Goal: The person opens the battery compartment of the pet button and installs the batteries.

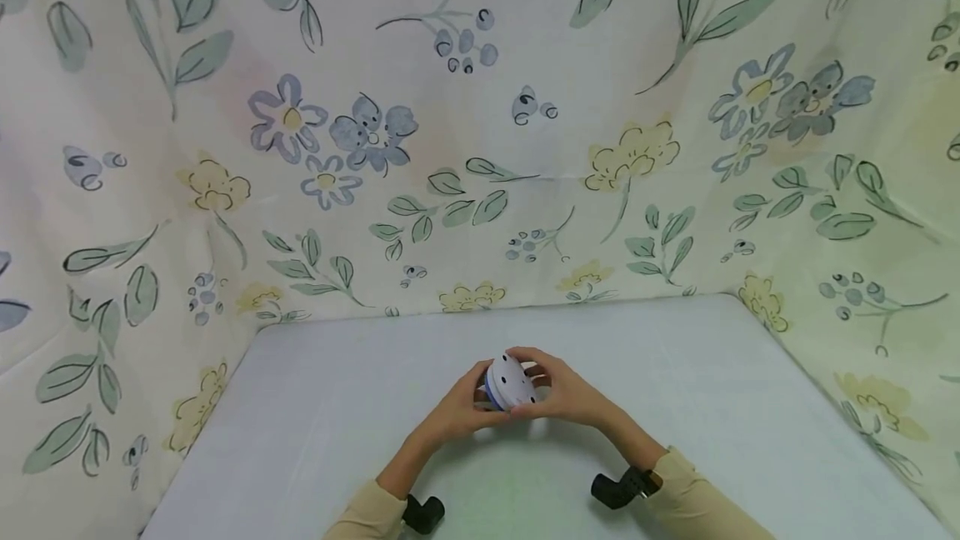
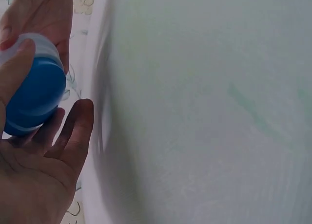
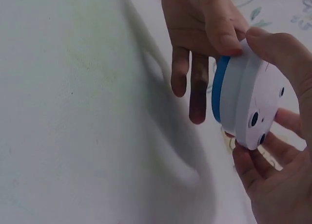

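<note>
Two hands hold a small round container above a pale counter (image 1: 675, 373).

Left hand (image 1: 457, 407) and right hand (image 1: 566, 394) curl fingers (image 3: 222, 27) around the white-and-blue container (image 1: 510, 382); its dotted lid faces up, its underside hidden.

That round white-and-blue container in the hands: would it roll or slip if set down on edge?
Likely yes: the container is disc-shaped with a round rim, so it could roll. Its shell looks smooth and rigid, perhaps slippery. Both hands, left hand and right hand, grip it.

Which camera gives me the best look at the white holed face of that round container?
Right wrist: the container shows its holed face and blue band close up. Head view shows it small between both hands; left wrist shows only the blue side.
</note>
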{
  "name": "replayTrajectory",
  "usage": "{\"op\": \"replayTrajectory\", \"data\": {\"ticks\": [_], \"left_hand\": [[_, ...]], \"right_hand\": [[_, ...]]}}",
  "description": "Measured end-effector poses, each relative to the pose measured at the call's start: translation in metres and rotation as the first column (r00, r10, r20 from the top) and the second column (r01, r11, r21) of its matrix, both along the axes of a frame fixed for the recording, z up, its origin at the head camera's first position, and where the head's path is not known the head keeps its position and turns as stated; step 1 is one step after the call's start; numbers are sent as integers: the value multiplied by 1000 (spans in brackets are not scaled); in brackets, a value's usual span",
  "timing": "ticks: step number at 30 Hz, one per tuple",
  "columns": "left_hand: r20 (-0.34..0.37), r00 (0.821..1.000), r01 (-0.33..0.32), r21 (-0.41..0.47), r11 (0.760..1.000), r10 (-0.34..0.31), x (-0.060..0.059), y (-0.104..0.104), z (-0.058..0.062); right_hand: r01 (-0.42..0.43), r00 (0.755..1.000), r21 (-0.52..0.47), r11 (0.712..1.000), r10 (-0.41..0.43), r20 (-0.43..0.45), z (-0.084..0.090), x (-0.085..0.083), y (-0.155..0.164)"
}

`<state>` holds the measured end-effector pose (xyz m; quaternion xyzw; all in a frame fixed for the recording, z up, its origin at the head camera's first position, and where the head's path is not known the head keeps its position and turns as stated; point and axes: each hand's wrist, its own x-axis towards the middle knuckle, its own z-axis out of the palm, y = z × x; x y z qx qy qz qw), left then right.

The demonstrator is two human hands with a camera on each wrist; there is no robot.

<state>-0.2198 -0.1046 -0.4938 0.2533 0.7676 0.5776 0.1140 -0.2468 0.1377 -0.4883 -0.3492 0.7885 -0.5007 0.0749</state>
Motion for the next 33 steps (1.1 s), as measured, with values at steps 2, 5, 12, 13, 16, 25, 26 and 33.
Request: {"op": "replayTrajectory", "data": {"ticks": [2, 5, 12, 13, 16, 25, 26, 33], "left_hand": [[-8, 1000, -3, -4, 1000, 3, 1, 2, 0], [-19, 1000, -15, -23, 1000, 15, 2, 1, 2], [-39, 999, -30, -3, 1000, 30, 2, 0, 2], [-39, 999, -35, -2, 999, 35, 2, 0, 2], [-33, 998, -45, 1, 999, 45, 2, 0, 3], [65, 998, -32, 65, 997, 28, 3, -2, 2], [73, 997, -29, 73, 997, 23, 3, -2, 2], [110, 994, -37, 71, 997, 29, 2, -2, 1]], "right_hand": [[-12, 1000, 7, 1000, 12, -5, 2, 0, -1], [-23, 999, 22, 999, 24, -31, 7, 0, -2], [-61, 995, 35, 998, 63, -72, 24, 2, -5], [-62, 996, 36, 997, 64, -69, 26, 3, -5], [-61, 996, 32, 998, 63, -64, 27, 3, -6], [-60, 994, -37, 997, 57, -88, 25, 2, -7], [-59, 995, -41, 997, 55, -88, 25, 2, -7], [-54, 997, -55, 997, 51, -63, 24, 2, -5]]}}
